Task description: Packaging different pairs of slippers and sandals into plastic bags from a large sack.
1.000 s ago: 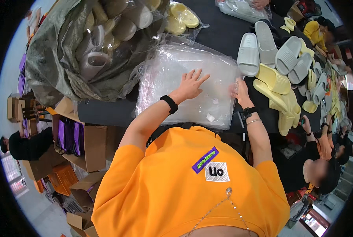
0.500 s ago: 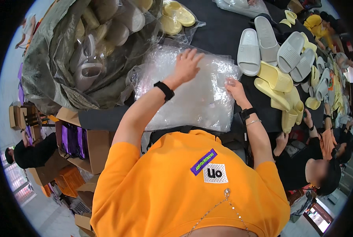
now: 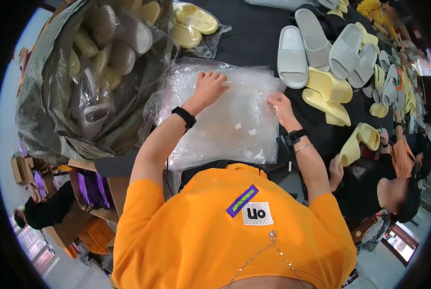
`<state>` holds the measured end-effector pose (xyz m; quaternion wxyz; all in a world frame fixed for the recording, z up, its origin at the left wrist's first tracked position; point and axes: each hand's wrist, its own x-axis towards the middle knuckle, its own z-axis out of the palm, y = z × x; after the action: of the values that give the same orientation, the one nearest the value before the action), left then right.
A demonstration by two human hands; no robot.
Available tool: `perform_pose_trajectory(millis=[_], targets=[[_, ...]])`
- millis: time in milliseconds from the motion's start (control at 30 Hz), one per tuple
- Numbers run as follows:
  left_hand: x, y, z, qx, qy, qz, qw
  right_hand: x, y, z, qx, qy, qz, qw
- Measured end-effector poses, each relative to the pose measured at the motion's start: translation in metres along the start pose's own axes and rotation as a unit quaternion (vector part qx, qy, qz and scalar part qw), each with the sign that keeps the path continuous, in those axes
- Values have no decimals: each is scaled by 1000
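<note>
A stack of clear plastic bags (image 3: 210, 137) lies flat on the dark table in front of me, with small white labels showing through. My left hand (image 3: 209, 90) rests on the far half of the stack, its fingers bent and drawn together on the top bag. At the stack's right edge, my right hand (image 3: 282, 108) pinches the plastic between thumb and fingers. The exact layer each hand grips is hard to make out.
A big grey-green sack (image 3: 46, 103) of bagged slippers stands at left. Bagged yellow slippers (image 3: 196, 21) lie beyond the stack. Grey slides (image 3: 292, 57) and yellow slides (image 3: 328, 86) are piled at right. A co-worker there handles a yellow pair (image 3: 359, 143). An open carton (image 3: 92, 212) sits lower left.
My left hand has slid toward me, and its spread fingers have drawn in. My right hand stays at the bags' edge. A co-worker has pulled a yellow pair away from the pile.
</note>
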<state>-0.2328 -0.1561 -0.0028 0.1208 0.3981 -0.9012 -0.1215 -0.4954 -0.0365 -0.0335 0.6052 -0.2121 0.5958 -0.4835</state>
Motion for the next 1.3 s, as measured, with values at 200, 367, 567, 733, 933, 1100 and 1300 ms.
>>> perform_pose_trajectory(millis=[200,367,567,733,933,1100,1300], targets=[[33,23,-24,27,36,122,991,-3,-2,-2,-59,-24,-47,997],[43,7,-14,49,-27,84,995,-5,-17,7,-133,-6,-23,991],[36,2,-23,-88,-137,-20,986,-4,-23,21,-412,212,-188,866],[11,-17,4,-109,-125,-55,985,1,-11,42,-420,144,-195,875],[-4,-33,2,45,100,-24,994,19,8,47,-430,27,-210,878],[-14,-34,1,37,-73,-109,991,19,11,61,-496,82,-272,821],[-25,-27,12,61,6,-97,993,-68,13,109,-689,-107,-379,608]])
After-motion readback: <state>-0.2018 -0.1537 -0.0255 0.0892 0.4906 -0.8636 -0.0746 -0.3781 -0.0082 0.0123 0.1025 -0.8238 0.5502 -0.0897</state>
